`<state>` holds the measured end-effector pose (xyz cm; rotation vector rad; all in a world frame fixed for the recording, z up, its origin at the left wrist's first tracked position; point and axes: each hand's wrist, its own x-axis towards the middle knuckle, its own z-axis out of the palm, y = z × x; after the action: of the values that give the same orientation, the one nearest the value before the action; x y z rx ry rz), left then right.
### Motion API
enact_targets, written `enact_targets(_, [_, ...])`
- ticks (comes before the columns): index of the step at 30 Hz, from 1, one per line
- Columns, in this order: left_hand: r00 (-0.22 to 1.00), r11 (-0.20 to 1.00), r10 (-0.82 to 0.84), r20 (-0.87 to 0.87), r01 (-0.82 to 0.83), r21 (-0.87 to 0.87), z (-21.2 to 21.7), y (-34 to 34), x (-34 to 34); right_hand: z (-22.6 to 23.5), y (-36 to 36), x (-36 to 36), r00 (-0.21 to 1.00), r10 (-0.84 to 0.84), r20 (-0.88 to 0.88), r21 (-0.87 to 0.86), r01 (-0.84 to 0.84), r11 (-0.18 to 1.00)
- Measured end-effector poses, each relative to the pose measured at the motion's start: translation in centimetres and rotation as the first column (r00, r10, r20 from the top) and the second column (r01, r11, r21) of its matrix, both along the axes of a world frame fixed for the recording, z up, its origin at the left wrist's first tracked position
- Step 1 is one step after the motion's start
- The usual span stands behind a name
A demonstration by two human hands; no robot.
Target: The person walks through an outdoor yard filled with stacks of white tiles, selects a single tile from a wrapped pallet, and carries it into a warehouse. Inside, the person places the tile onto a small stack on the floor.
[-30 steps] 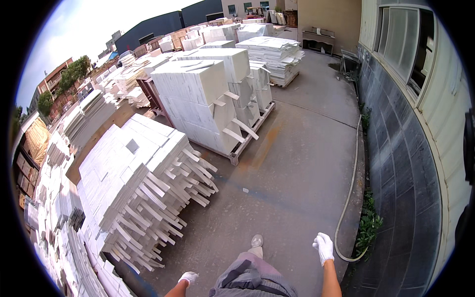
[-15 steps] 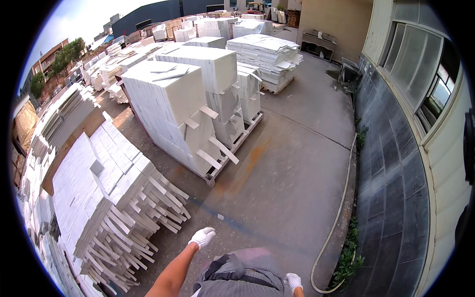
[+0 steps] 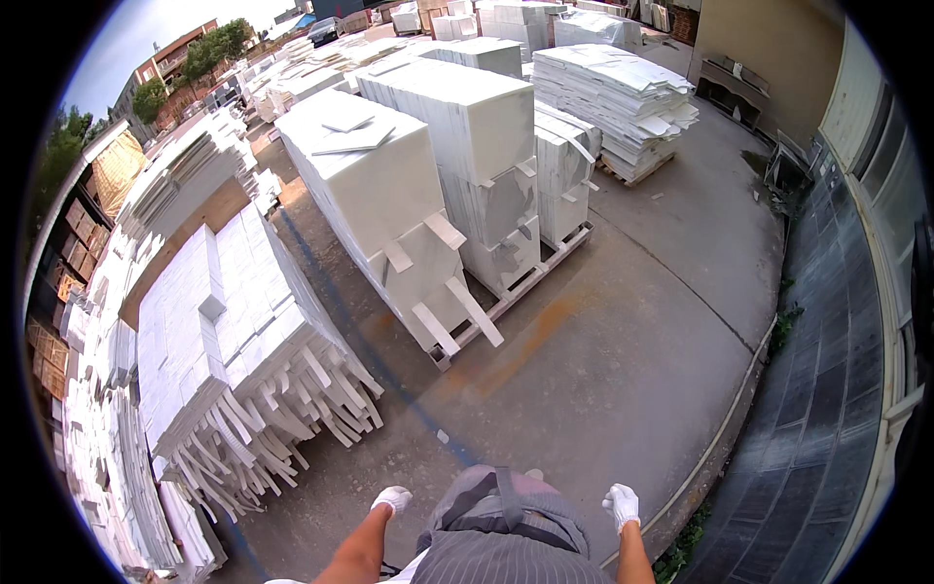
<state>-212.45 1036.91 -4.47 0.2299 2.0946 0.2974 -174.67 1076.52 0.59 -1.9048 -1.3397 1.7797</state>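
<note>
I look down on a stone yard with concrete ground. My left hand (image 3: pixel 391 500) wears a white glove, hangs low by my hip and holds nothing; its fingers look curled. My right hand (image 3: pixel 622 506), also in a white glove, swings at my right side, empty, with fingers loosely apart. Neither hand touches anything. Nearest on my left is a stack of white stone strips (image 3: pixel 233 360), about a step away. Ahead stand tall white slab bundles (image 3: pixel 389 204) on a pallet.
More white slab stacks (image 3: pixel 613 97) fill the yard behind. A dark tiled wall (image 3: pixel 827 389) runs along the right, with a pale hose (image 3: pixel 725 428) and weeds at its foot. A blue line (image 3: pixel 389 380) crosses the concrete. Racks of tiles (image 3: pixel 88 409) line the far left.
The stacks have come closer as I walked forward. My left hand dropped back toward my hip and my right hand swung forward.
</note>
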Motion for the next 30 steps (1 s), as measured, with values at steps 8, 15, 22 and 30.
enact_targets(8, [0.987,0.967,-0.106,-0.118,0.13,0.221,1.9,19.0,-1.5,1.0,14.7,-9.0,0.996,-0.002,-0.09,0.025,0.004,1.0])
enact_targets(15, [0.997,0.952,-0.071,-0.021,0.074,0.295,0.4,33.0,-11.9,-2.5,19.9,-13.6,0.997,0.071,-0.04,0.058,-0.069,0.996])
enact_targets(22, [0.959,0.931,-0.189,-0.213,0.244,0.272,3.4,44.5,-22.3,-2.6,24.8,-13.4,0.978,-0.199,0.063,-0.048,0.202,0.978])
enact_targets(30, [0.972,0.901,-0.15,-0.18,0.209,0.379,3.6,52.0,-23.5,-3.4,30.3,-18.2,0.981,0.102,0.167,0.154,-0.129,0.98])
